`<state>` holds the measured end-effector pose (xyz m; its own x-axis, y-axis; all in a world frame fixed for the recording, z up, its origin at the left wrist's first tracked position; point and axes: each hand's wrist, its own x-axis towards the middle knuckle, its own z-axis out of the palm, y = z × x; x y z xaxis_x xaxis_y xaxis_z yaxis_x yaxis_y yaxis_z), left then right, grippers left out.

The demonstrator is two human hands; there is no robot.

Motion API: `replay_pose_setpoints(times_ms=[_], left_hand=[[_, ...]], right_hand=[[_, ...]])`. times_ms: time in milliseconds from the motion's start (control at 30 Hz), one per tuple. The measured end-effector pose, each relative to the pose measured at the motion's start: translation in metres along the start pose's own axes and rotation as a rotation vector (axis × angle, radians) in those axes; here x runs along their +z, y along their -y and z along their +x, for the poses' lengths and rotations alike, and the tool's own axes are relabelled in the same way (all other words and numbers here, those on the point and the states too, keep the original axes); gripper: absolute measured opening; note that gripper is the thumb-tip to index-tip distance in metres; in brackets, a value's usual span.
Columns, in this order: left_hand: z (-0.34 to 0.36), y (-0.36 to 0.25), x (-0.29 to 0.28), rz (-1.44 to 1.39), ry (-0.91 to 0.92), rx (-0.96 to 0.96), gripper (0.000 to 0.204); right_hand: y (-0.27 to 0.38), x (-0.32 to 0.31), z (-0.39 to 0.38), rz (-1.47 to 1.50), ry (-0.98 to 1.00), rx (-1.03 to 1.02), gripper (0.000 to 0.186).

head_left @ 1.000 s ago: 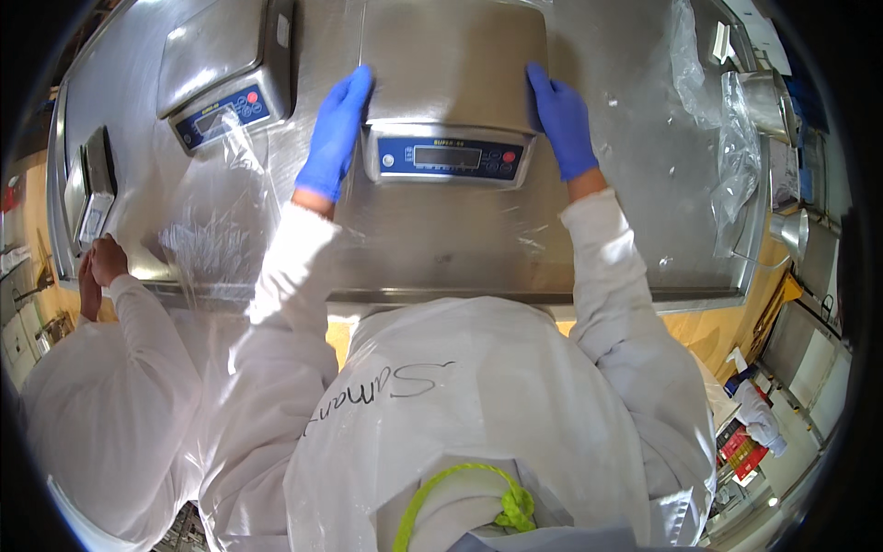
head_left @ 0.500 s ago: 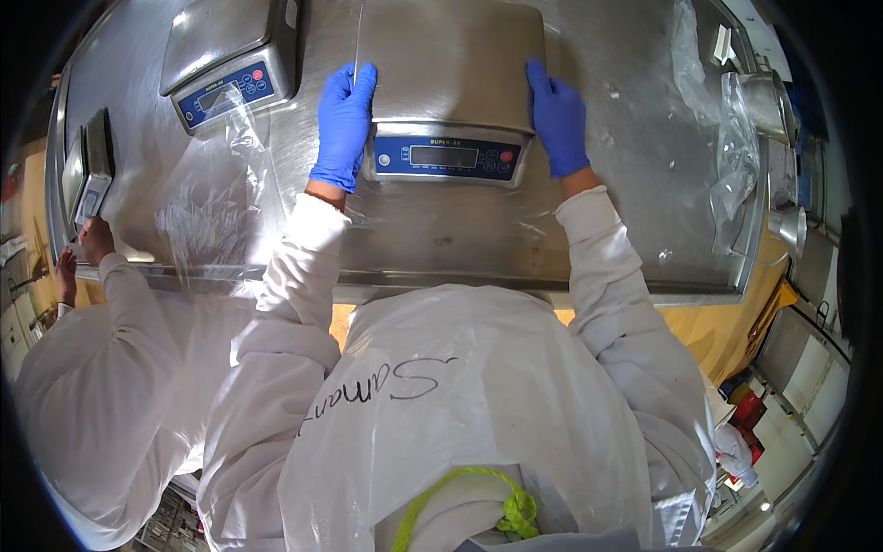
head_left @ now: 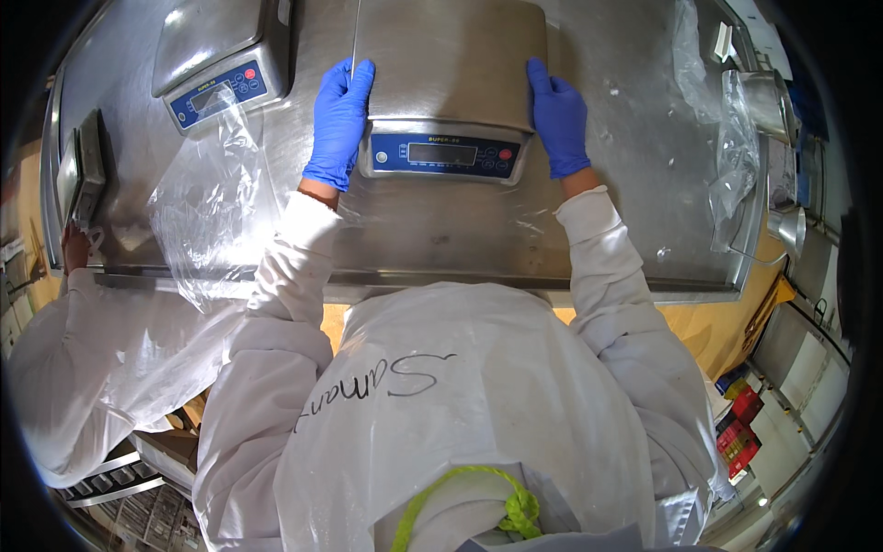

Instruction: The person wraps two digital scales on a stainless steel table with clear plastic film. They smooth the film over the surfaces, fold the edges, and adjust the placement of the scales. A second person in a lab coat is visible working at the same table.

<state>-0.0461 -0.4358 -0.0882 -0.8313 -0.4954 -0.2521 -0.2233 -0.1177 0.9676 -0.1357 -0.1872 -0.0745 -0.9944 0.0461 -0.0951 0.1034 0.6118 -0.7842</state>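
A digital bench scale [head_left: 449, 64] with a steel weighing plate and a blue front panel stands before me on the metal table. My left hand [head_left: 338, 127], in a blue glove, grips its left side with the thumb along the plate's edge. On the opposite side my right hand [head_left: 558, 124], gloved alike, holds the right edge, thumb uppermost. The fingers under the rim of both hands are partly hidden. Nothing lies on the weighing plate. A crumpled clear plastic bag [head_left: 216, 207] is on the table left of my left forearm.
A second scale [head_left: 216, 37] stands to the left, and a third scale [head_left: 87, 170] is at the table's left edge. A co-worker's hand [head_left: 75, 247] is beside that one. Clear plastic bags [head_left: 736, 147] and a metal container [head_left: 768, 106] line the right edge of the steel table [head_left: 635, 216].
The scale under my hands has shifted very slightly left. The co-worker at left has moved away from me, and the clear bag near my left forearm has spread and changed shape.
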Motion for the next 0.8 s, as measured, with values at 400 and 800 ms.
replay_pose_setpoints(times_ms=[400,800], left_hand=[[0.008,-0.005,0.002,0.015,-0.012,0.077,0.036],[0.008,-0.003,0.011,-0.015,-0.008,0.075,0.035]], right_hand=[[0.009,0.003,0.003,-0.016,-0.008,0.041,0.060],[0.004,-0.002,0.005,-0.052,-0.062,0.004,0.060]])
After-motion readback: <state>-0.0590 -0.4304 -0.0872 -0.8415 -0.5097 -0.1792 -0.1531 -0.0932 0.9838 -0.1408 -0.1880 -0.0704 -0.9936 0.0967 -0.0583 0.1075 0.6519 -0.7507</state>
